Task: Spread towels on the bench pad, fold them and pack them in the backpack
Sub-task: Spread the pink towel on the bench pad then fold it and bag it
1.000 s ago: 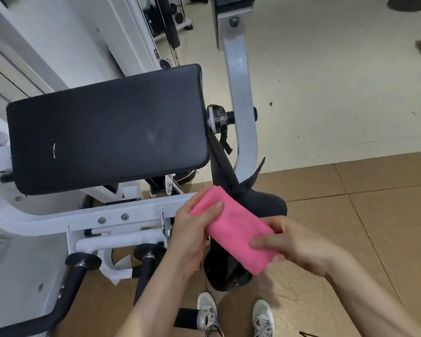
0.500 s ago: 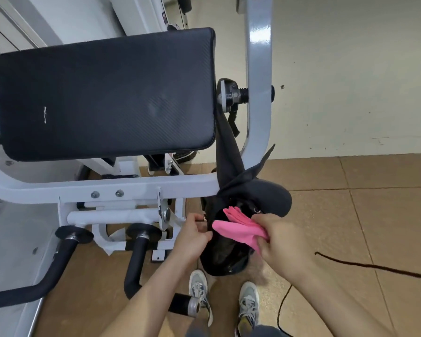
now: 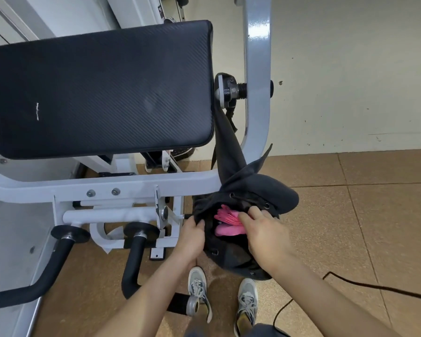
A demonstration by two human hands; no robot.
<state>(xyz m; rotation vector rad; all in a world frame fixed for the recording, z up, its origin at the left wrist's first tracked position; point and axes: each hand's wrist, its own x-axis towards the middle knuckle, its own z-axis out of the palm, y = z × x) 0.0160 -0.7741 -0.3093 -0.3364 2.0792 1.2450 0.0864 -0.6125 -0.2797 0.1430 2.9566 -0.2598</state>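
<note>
your folded pink towel (image 3: 229, 221) sits in the mouth of the black backpack (image 3: 260, 190), which hangs by its strap from the knob on the right side of the bench frame (image 3: 255, 69) and droops toward the floor just in front of your shoes (image 3: 199, 290). the bag's opening faces up and toward you, and the towel's long axis runs roughly left to right across it, partly inside and with its layered edge showing. your right hand (image 3: 265, 234) is the nearer one to the towel: its fingers are curled together over the towel's right end, touching it and the bag's rim; whether they pinch the cloth or only press it cannot be told. your left hand (image 3: 192, 237) is clamped on the left lip of the opening, holding it apart. the bench pad (image 3: 100, 91), up and to the left, carries no towel. judged from this, packing is nearly done for this towel; the next push goes down and away from you, into the bag.
</note>
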